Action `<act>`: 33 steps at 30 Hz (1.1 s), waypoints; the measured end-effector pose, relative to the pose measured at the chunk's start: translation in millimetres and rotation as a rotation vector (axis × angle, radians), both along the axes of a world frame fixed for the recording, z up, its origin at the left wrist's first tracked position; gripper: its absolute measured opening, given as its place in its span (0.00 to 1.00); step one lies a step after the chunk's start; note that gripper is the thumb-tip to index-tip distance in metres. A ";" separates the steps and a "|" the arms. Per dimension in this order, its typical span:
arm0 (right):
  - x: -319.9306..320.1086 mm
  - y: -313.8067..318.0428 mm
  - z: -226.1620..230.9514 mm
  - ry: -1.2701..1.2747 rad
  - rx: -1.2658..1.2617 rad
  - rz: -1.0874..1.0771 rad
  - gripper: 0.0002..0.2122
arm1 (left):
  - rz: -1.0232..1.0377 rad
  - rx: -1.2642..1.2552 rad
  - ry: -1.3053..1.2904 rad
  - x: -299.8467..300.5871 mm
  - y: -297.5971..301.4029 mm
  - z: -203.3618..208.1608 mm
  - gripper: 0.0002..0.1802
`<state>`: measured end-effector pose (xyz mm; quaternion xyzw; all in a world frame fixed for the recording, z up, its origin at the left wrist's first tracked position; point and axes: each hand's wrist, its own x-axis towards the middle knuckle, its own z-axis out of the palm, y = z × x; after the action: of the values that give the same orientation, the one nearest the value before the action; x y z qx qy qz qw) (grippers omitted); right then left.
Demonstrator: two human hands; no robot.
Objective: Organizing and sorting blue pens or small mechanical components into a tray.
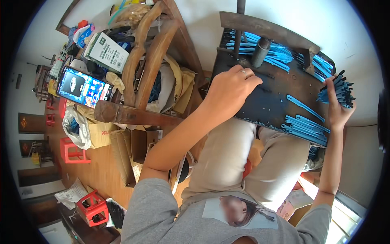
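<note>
- Right hand point(342, 109), three o'clock: its grip is closed around a bundle of blue strips point(336, 92), the inner part hidden by fingers.
- Left hand point(235, 86), between one and two: fingers curled, tips hidden; I cannot tell what, if anything, its grip holds.
- On the table point(298, 83), loose strips point(304, 107) lie at four o'clock from the left hand; more at one, partly behind a metal post point(261, 53).
- Ten o'clock: white box point(106, 53), small dark print.
</note>
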<state>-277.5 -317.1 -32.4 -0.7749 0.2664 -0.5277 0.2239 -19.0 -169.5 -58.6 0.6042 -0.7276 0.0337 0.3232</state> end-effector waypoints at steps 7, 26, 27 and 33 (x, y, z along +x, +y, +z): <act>-6.0 9.9 0.1 0.076 0.025 -0.021 0.09 | -0.019 -0.029 0.000 3.1 1.1 -7.8 0.15; -19.6 22.0 36.9 1.032 0.153 0.047 0.12 | -0.002 -0.011 0.171 -2.3 5.5 -4.0 0.13; -21.9 22.8 35.0 0.963 0.078 0.040 0.12 | 0.016 -0.002 0.183 -3.1 5.8 -3.6 0.11; -11.4 18.0 36.4 1.134 0.024 0.100 0.10 | 0.022 0.008 0.195 -3.2 7.0 -4.3 0.07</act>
<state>-288.9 -299.1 4.0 -0.9461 0.3138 -0.0149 0.0794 -22.2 -162.5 -62.9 0.6141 -0.6859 -0.0247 0.3896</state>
